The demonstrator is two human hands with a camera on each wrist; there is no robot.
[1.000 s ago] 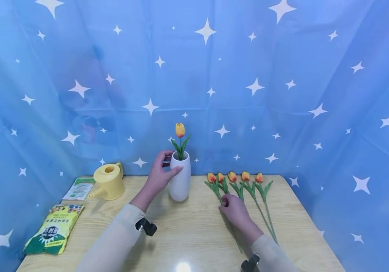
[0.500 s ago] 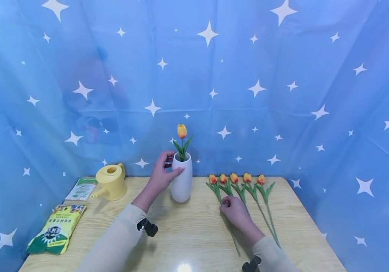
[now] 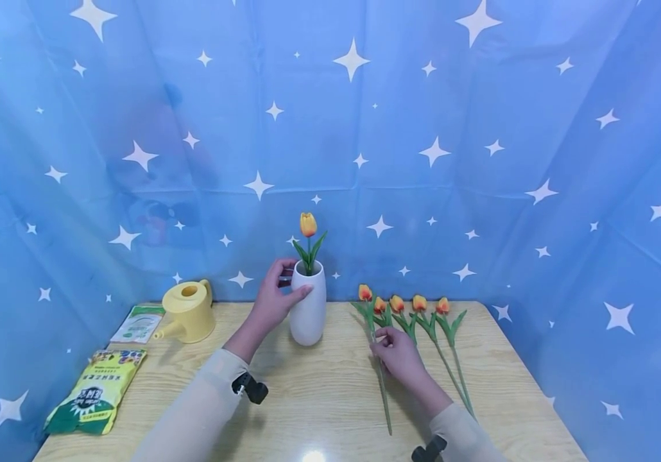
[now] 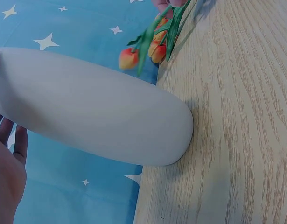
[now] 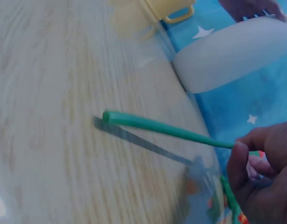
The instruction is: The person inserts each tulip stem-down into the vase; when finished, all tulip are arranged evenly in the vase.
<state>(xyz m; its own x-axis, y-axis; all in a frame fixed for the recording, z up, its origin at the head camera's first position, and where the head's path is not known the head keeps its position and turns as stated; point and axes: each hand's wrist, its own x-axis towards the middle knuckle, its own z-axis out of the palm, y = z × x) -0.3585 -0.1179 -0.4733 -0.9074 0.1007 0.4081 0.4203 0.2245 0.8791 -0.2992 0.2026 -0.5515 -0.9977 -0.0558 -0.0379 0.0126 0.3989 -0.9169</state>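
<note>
A white vase (image 3: pixel 309 314) stands on the table with one orange-yellow tulip (image 3: pixel 308 224) upright in it. My left hand (image 3: pixel 273 300) grips the vase near its mouth, thumb in front and fingers round the far side. Between thumb and fingertips, my right hand (image 3: pixel 402 360) pinches the stem of another tulip (image 3: pixel 364 292). In the right wrist view, that green stem (image 5: pixel 166 129) is raised off the wood, its cut end above its shadow. Several more tulips (image 3: pixel 420 303) lie in a row beside and beyond the right hand, which partly hides their stems.
A yellow watering can (image 3: pixel 188 314) stands left of the vase. Farther left lie a green-and-white packet (image 3: pixel 137 323) and a yellow-green bag (image 3: pixel 96 391). The wooden table (image 3: pixel 296 398) ends at a blue star-patterned curtain (image 3: pixel 319 128).
My right hand has lifted the leftmost tulip slightly; its bloom rose and its stem end swung left. My left hand has kept its grip on the vase.
</note>
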